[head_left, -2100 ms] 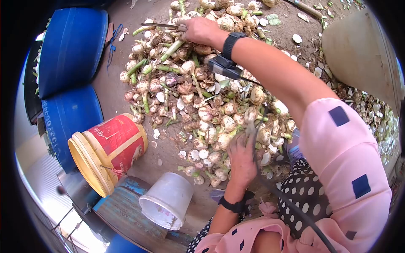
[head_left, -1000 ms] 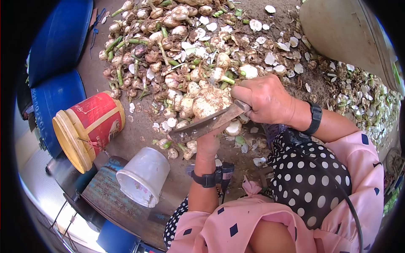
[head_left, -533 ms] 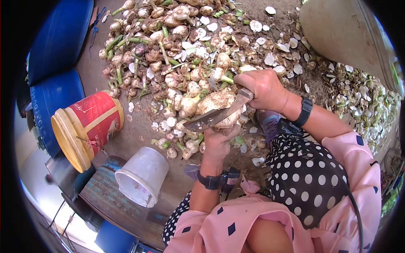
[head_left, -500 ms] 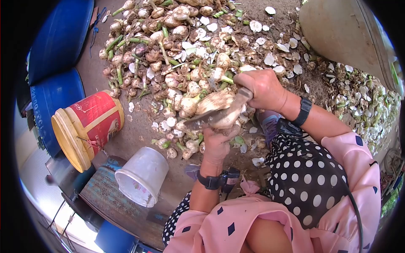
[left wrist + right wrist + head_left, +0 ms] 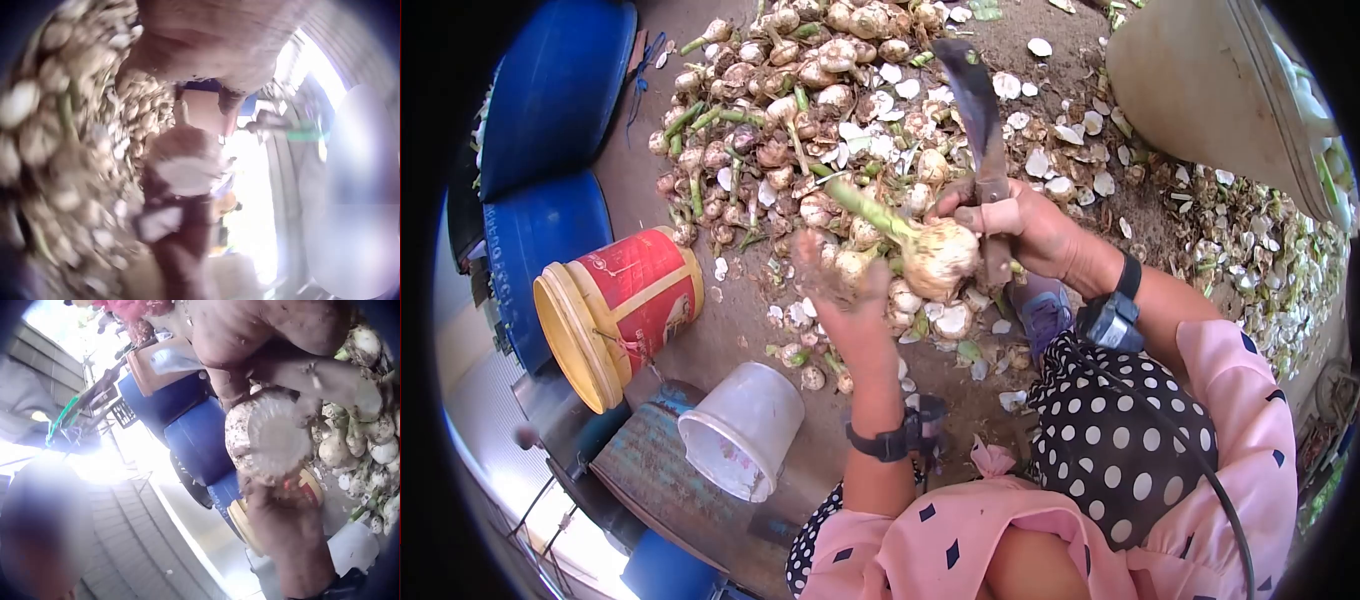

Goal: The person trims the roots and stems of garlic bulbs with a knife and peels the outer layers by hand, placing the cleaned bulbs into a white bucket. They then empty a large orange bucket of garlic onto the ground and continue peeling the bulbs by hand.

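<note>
Whitish and soil-flecked, the bulb (image 5: pixel 940 262) sat just L of the person's R grip (image 5: pixel 1035 230), thumb against it; we saw the same fingers curled round the knife (image 5: pixel 983 130), blade up, so that grip carried both, approx. side by side. The bulb was above the pile (image 5: pixel 750 150), its green stem (image 5: pixel 865 210) running diag. up-left in the head view, away from the R grip, w/ the free end above the L grip (image 5: pixel 845 295). That L grip held nothing we could make out; its fingers looked loosely spread, lower-left of the bulb. R grip was nearer, then, i.e. touching; in our judgement the stem was the part best placed for the L one. Hard to read: L fingertips, badly blurred; R fingers, partly hidden behind the handle. The R wrist cam gave us the bulb's flat pale face, but there the L hand overlapped its edge & we couldn't tell contact from mere overlap. L wrist view was mostly smear, w/ the knife not clear to us.
</note>
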The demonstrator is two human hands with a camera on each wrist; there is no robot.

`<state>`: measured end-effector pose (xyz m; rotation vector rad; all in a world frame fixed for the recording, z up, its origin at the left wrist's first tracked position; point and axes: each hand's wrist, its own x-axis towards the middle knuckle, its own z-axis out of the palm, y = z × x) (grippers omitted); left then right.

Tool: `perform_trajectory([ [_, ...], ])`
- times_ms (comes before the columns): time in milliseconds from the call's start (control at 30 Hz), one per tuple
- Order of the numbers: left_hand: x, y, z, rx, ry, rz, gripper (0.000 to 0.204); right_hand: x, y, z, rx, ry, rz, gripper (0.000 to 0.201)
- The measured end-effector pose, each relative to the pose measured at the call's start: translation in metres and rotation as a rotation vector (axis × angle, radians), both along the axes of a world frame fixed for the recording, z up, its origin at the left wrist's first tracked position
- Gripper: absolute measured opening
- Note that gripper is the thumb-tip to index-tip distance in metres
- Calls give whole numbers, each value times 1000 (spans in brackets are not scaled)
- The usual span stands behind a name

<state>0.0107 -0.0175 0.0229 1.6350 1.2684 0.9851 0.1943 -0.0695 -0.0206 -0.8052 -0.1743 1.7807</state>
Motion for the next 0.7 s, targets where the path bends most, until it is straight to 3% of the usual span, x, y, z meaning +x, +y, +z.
perform_trajectory([
  [33,1,-8,-1,-583,-621,249,47,-4,0,-2,-16,-157,33,29],
  [67,2,-12,-2,-586,-618,255,47,-8,-2,-1,17,-312,110,21],
  [133,2,-15,-3,-983,-661,68,45,-9,4,18,156,-603,263,14],
  [167,-3,-15,-11,-961,-609,77,46,-10,6,16,245,-856,216,13],
  [200,-5,-13,-12,-964,-610,77,46,-7,8,17,242,-858,218,13],
  [267,-8,-10,-12,-934,-534,-22,46,3,19,17,384,-1408,249,16],
  [300,-12,-9,-10,-893,-500,-63,45,6,22,9,451,-1527,219,17],
  [333,-17,-9,-5,-880,-504,-71,45,13,22,-5,459,-1535,209,17],
  [400,-25,-4,7,-405,-167,-220,45,39,24,-35,299,-1673,518,15],
  [433,-26,1,11,-321,-112,-268,47,48,29,-40,303,-1703,495,15],
  [467,-26,5,14,-243,-53,-302,48,54,31,-45,267,-1655,312,16],
  [500,-24,6,1,-87,179,-348,49,56,36,-48,228,-1591,134,17],
  [533,-13,6,-3,123,539,-463,49,59,54,-49,249,-1649,62,18],
  [600,0,-3,-39,245,873,-546,49,60,97,-46,269,-1753,-88,20],
  [700,0,9,-68,190,813,-547,48,63,173,-41,184,-1967,-59,29],
])
